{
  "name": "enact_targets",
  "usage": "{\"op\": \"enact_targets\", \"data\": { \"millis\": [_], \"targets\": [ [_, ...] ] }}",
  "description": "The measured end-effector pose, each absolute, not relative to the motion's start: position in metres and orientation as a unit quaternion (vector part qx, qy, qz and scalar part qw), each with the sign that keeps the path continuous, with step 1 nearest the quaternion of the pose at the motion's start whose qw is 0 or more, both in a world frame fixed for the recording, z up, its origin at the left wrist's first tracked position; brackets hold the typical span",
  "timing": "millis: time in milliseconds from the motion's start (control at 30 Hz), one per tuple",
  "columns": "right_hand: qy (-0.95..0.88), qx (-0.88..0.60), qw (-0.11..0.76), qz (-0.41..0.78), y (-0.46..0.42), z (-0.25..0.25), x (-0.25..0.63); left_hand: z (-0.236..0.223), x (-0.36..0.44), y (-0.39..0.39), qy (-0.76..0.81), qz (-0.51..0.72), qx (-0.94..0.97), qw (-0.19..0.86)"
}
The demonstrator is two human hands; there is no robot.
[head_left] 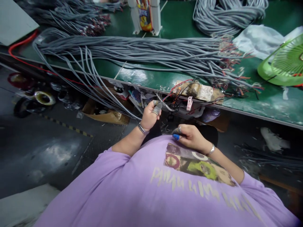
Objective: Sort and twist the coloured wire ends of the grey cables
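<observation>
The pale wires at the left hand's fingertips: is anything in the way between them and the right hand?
Nothing visible blocks them: an open gap lies between the pale wires and the right hand. The pink clip is off to the side, near the green bench.

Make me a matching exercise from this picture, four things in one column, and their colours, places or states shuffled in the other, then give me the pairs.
Column one
1. Left hand
2. Right hand
3. Clip
4. Fan

Column two
A. Light green, on the right part of the bench
B. Has a blue cover on one digit
C. Closed on grey cable
D. Pink, at the bench's front edge

Right pairs: 1-C, 2-B, 3-D, 4-A
</observation>
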State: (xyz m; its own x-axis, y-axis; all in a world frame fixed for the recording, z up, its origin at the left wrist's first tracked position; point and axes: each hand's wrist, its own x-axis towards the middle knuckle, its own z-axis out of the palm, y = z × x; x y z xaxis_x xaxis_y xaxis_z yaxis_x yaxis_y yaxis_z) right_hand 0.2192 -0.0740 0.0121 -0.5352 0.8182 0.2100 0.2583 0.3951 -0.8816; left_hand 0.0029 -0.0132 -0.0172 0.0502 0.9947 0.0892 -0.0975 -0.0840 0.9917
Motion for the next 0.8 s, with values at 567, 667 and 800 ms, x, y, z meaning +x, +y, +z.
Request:
{"op": "enact_targets", "data": {
  "millis": [567,667,800],
  "targets": [
    [-0.383,-0.423,0.472,0.672,-0.058,0.023,0.217,-0.008,0.002,-0.005,0.186,0.315,0.826,0.429],
    [-0.397,-0.418,0.451,0.682,-0.056,0.019,0.215,-0.011,0.003,-0.004,0.196,0.301,0.831,0.425],
    [-0.382,-0.430,0.482,0.661,-0.057,0.011,0.208,-0.010,0.002,-0.006,0.218,0.277,0.815,0.459]
  ]
}}
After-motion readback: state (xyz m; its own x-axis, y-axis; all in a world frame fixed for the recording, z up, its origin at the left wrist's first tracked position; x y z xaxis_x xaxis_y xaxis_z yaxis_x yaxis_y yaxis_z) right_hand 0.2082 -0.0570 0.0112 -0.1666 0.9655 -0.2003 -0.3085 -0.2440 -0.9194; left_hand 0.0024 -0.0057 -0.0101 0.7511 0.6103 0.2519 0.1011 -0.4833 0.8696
